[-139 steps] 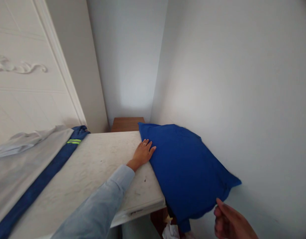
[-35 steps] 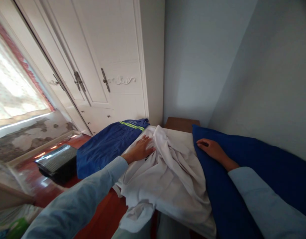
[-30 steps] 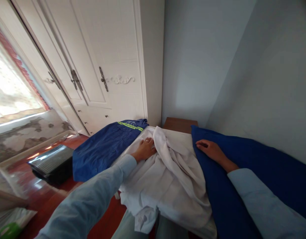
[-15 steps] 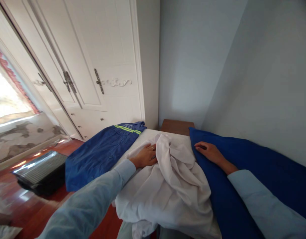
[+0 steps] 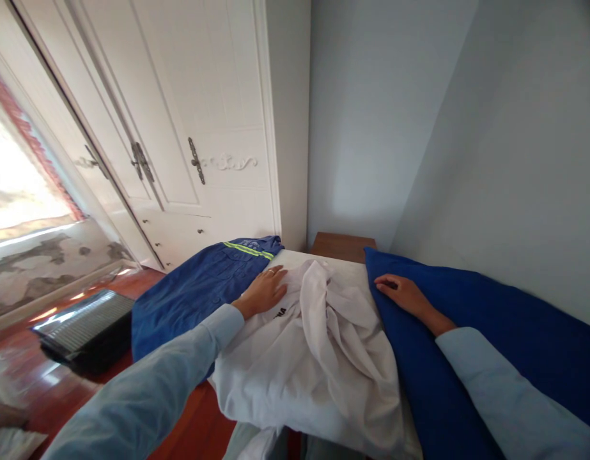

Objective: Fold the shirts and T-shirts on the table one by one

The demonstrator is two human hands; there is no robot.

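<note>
1. At the far left, a bright window [image 5: 16, 179] stands above a patchy stretch of wall.
2. On the red floor [image 5: 194, 425] lies a black package [image 5: 84, 345] with a shiny, ribbed top.
3. The white wardrobe [image 5: 222, 76], with dark metal handles, rises behind, its doors and drawers closed.
4. The blue shirt [image 5: 189, 297], with yellow-green stripes near its far end, lies over the left side of the table [image 5: 295, 257] and hangs past its edge.
5. The left hand [image 5: 263, 292] lies palm down on the upper left part of the white shirt, just beside the blue shirt. Its grip is spread, with the fingers nearly straight and the thumb apart.
6. The white shirt [image 5: 295, 383] lies bunched in the middle of the table, with a raised, twisted fold and some dark letters [image 5: 279, 313] showing near the left hand. Its lower part hangs over the near edge.
7. Behind the table's far edge is a brown wooden top [image 5: 342, 245].
8. The right hand [image 5: 404, 295] rests on the blue cloth, its grip loosely curled; whether it pinches any fabric, I cannot tell.
9. The blue cloth [image 5: 510, 326] spreads from the table's right side across to the right.
</note>
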